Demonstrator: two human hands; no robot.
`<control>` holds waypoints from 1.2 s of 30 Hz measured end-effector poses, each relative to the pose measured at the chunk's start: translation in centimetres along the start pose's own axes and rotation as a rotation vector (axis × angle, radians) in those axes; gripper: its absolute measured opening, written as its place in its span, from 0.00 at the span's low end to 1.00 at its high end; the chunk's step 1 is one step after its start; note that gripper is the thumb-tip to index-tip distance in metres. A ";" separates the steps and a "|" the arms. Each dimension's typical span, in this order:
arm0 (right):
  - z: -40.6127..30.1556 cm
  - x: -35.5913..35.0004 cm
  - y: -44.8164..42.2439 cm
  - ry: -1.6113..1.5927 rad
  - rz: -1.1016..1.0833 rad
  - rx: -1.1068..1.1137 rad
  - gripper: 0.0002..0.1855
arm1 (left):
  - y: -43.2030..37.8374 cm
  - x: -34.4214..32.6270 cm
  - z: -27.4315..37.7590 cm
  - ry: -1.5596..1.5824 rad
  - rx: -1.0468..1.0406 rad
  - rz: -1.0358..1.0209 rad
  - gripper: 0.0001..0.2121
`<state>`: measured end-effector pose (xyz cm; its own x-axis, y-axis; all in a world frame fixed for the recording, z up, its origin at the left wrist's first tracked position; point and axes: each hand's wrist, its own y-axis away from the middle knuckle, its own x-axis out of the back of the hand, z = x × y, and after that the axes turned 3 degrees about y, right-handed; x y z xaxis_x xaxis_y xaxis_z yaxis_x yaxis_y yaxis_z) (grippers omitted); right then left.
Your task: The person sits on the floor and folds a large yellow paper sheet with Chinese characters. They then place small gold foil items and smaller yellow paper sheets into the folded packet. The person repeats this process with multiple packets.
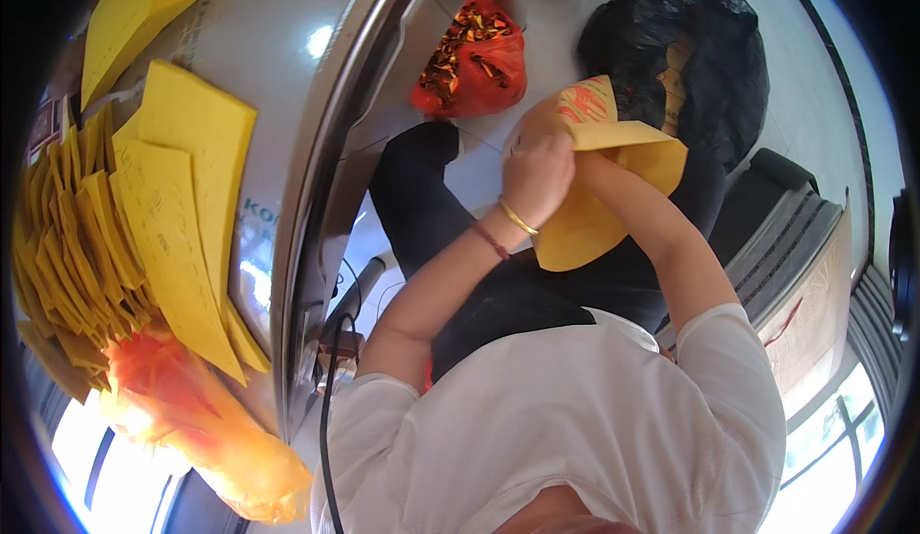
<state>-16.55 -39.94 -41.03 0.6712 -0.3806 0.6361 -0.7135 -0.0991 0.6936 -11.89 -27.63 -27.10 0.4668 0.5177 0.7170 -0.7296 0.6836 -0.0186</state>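
A yellow paper bag [582, 225] with red printing at its far end lies over my lap, its mouth turned toward me. My left hand [539, 171], with a gold bangle and a red cord at the wrist, grips the rim of that bag. Into its mouth reaches my right forearm [640, 207]; the right hand is hidden inside, so what it touches does not show. Just beyond the bag stands a large black plastic bag [625, 45] with a gap showing brown, printed material within. On the floor, a red plastic bag [492, 74] holds many shiny gold-orange foil pieces.
At left is a glossy table [287, 88] with a metal-coloured edge. It carries flat yellow paper bags [194, 132], a fanned row of folded yellow ones [79, 232] and an orange plastic bag [237, 455]. A black cable [327, 419] hangs beside me. A grey-cushioned seat [776, 225] is at right.
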 end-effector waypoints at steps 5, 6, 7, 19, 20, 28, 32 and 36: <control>-1.2 -0.1 -2.7 -0.142 0.273 -0.262 0.19 | -0.2 1.3 2.7 0.103 -0.063 0.057 0.02; -1.0 -0.4 -2.9 -0.144 0.279 -0.290 0.19 | -0.9 2.7 2.0 0.003 -0.008 0.052 0.02; -1.0 -0.8 -2.8 -0.146 0.293 -0.314 0.19 | -1.4 3.8 1.3 -0.088 0.047 0.050 0.02; 0.1 0.7 -0.6 -0.299 0.374 -0.189 0.18 | -0.9 -0.5 -4.2 -0.250 0.041 0.055 0.04; 0.0 1.1 -0.1 -0.319 0.352 -0.147 0.18 | -0.9 -1.2 -4.9 -0.255 0.068 0.045 0.04; -3.1 18.5 8.0 -0.875 -0.438 0.381 0.10 | -0.2 -0.6 -6.3 -0.209 0.077 0.012 0.03; -3.8 18.5 0.8 -0.580 0.448 0.457 0.09 | 0.3 -1.1 -6.8 -0.176 0.022 0.001 0.03; -6.4 15.8 -9.7 -0.049 0.586 0.500 0.14 | 0.1 -1.5 -7.3 -0.119 0.033 0.024 0.04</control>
<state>2.20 -39.08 -35.52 0.1540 -0.5380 0.8288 -0.9635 -0.2675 0.0054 -9.03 -24.59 -33.22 0.3875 0.4678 0.7943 -0.7570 0.6532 -0.0153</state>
